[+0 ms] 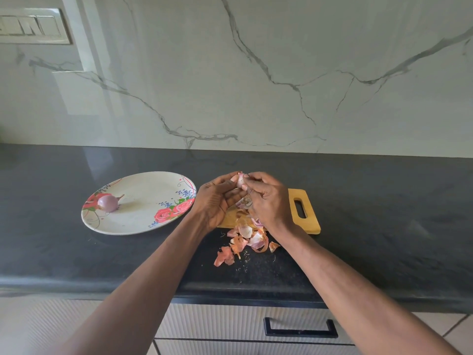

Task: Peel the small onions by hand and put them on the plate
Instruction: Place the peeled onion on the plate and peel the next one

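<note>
So both hands are up over the far left end of the wooden cutting board, working on one small onion. Left hand cups it from the left with thumb and fingers curled around it, right hand pinches at its top and right side with the fingertips, so the onion's basically sandwiched between the two and only a pale pinkish bit shows. Just below the hands there's a messy pile of onion skins, partly on the near edge of the board and partly spilled onto the dark countertop. Off to the left sits the floral plate, with one peeled purple onion lying on its left part, stem pointing right.
</note>
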